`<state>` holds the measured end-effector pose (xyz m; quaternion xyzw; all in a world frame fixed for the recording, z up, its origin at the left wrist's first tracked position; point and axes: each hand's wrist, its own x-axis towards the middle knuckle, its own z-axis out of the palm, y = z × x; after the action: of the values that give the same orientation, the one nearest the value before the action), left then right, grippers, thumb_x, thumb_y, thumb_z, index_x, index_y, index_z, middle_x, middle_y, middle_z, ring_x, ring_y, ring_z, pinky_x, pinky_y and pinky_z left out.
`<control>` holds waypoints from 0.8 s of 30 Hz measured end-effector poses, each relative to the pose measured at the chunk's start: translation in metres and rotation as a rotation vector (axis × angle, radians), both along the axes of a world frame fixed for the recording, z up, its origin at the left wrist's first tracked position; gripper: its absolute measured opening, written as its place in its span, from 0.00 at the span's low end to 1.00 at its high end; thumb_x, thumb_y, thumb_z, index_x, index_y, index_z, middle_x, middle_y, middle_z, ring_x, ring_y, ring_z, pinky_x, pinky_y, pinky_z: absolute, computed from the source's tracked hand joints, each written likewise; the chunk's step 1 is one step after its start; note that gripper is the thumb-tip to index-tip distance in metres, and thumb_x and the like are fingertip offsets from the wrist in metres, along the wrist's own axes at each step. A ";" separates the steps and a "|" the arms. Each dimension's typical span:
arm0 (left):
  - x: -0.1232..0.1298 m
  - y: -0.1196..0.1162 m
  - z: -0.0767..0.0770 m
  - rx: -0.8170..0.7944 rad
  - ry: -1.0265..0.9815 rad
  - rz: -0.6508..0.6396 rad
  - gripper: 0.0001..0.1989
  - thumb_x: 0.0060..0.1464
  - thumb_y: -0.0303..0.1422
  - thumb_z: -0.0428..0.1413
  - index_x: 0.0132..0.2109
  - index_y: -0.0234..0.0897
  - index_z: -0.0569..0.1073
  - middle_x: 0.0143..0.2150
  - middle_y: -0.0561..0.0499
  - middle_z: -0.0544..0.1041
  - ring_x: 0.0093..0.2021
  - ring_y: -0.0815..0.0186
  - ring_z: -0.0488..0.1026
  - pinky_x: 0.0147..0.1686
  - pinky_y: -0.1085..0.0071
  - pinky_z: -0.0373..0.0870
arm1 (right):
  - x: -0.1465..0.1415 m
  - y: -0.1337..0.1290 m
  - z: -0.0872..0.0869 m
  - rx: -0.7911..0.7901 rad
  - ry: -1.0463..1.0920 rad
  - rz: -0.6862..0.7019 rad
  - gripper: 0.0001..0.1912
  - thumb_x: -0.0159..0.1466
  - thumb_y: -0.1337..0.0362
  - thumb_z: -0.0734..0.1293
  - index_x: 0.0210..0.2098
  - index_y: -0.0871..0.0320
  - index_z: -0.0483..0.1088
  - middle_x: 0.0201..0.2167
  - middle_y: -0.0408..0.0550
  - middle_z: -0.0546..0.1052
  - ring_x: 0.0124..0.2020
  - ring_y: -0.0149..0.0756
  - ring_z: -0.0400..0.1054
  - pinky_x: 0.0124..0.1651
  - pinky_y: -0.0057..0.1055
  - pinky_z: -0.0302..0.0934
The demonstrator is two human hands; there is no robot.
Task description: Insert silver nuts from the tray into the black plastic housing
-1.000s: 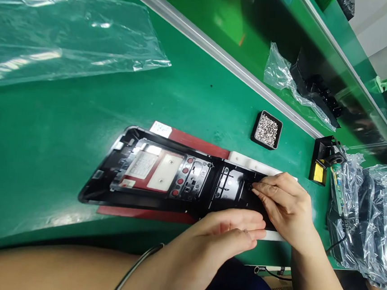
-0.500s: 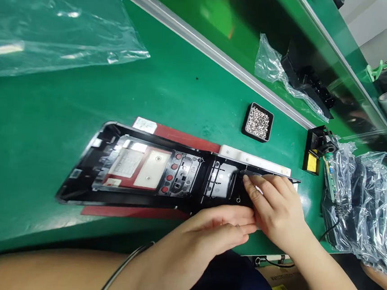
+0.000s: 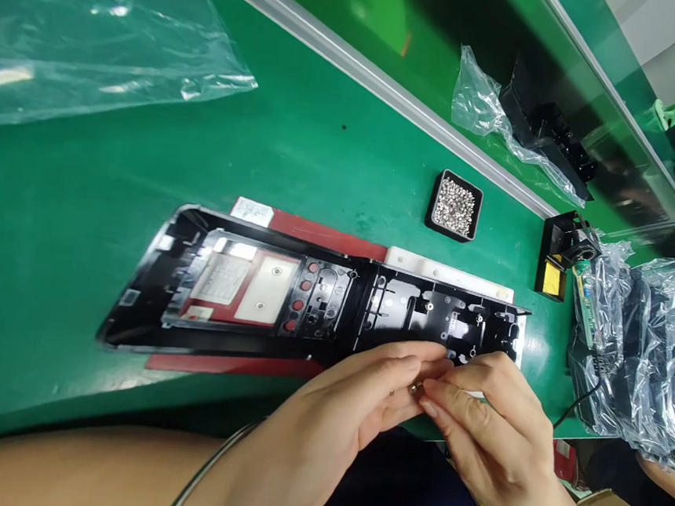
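A long black plastic housing [image 3: 253,340] lies open side up on a red and white base [image 3: 316,231]. Cupped at the housing's near edge, my left hand [image 3: 360,397] has small metal pieces on its fingers. The fingertips of my right hand [image 3: 488,424] pinch a small metal piece [image 3: 416,387] over the left fingers. Beyond the housing stands a square black tray [image 3: 455,207] full of small metal parts.
Clear plastic bags [image 3: 114,36] lie at the far left. On the right are a black holder with a yellow sponge [image 3: 552,280] and several bagged dark items [image 3: 653,351]. Another bagged black part [image 3: 545,137] rests behind the metal rail.
My right hand has moved from inside the housing down toward me, to the fingers of my left hand. More of the housing's right part now shows.
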<state>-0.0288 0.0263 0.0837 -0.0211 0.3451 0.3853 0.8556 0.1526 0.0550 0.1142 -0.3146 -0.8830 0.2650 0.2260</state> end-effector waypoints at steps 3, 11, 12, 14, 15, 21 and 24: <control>-0.001 0.000 0.001 0.020 0.026 -0.016 0.27 0.44 0.51 0.69 0.49 0.44 0.80 0.55 0.49 0.75 0.62 0.53 0.65 0.57 0.67 0.71 | -0.001 0.000 -0.002 -0.042 -0.005 0.013 0.10 0.69 0.78 0.64 0.49 0.69 0.70 0.42 0.55 0.70 0.41 0.36 0.63 0.40 0.34 0.60; -0.007 -0.011 -0.008 0.122 0.062 -0.209 0.27 0.55 0.49 0.63 0.59 0.49 0.72 0.63 0.52 0.68 0.67 0.56 0.59 0.66 0.61 0.60 | 0.001 0.005 0.002 -0.371 0.003 -0.031 0.05 0.71 0.75 0.65 0.43 0.62 0.70 0.39 0.46 0.69 0.39 0.31 0.61 0.41 0.29 0.58; -0.008 -0.010 -0.008 0.159 0.021 -0.240 0.28 0.56 0.47 0.62 0.61 0.48 0.70 0.63 0.51 0.68 0.66 0.57 0.60 0.65 0.62 0.59 | 0.002 0.006 0.003 -0.406 -0.002 -0.029 0.05 0.71 0.75 0.64 0.42 0.61 0.69 0.38 0.45 0.69 0.38 0.30 0.61 0.40 0.28 0.57; -0.009 -0.005 -0.006 0.229 -0.063 -0.286 0.30 0.59 0.43 0.60 0.65 0.44 0.65 0.61 0.49 0.69 0.63 0.58 0.63 0.64 0.65 0.60 | 0.004 0.005 0.005 -0.442 -0.024 -0.027 0.06 0.71 0.76 0.64 0.40 0.61 0.68 0.37 0.44 0.69 0.38 0.30 0.60 0.39 0.28 0.56; -0.010 -0.002 -0.005 0.256 -0.078 -0.314 0.31 0.59 0.40 0.59 0.67 0.41 0.62 0.59 0.48 0.71 0.61 0.58 0.66 0.63 0.65 0.61 | 0.005 0.004 0.006 -0.451 -0.040 -0.023 0.06 0.71 0.76 0.63 0.40 0.61 0.67 0.36 0.44 0.69 0.38 0.31 0.60 0.39 0.28 0.56; -0.006 0.001 0.004 0.300 -0.074 -0.394 0.19 0.60 0.36 0.53 0.56 0.39 0.73 0.49 0.47 0.75 0.55 0.56 0.69 0.61 0.60 0.62 | 0.009 0.007 0.003 -0.354 -0.041 -0.063 0.06 0.71 0.76 0.62 0.43 0.61 0.66 0.38 0.46 0.67 0.40 0.31 0.60 0.41 0.28 0.56; -0.004 -0.004 0.004 0.174 -0.024 -0.385 0.20 0.60 0.37 0.55 0.58 0.40 0.73 0.58 0.47 0.72 0.62 0.57 0.64 0.66 0.63 0.58 | 0.006 0.014 -0.004 -0.310 -0.015 -0.095 0.06 0.71 0.77 0.62 0.41 0.61 0.66 0.37 0.46 0.67 0.39 0.31 0.61 0.42 0.29 0.56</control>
<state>-0.0325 0.0222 0.0873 0.1144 0.2979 0.2425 0.9161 0.1581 0.0692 0.1107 -0.3890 -0.8173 0.3848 0.1806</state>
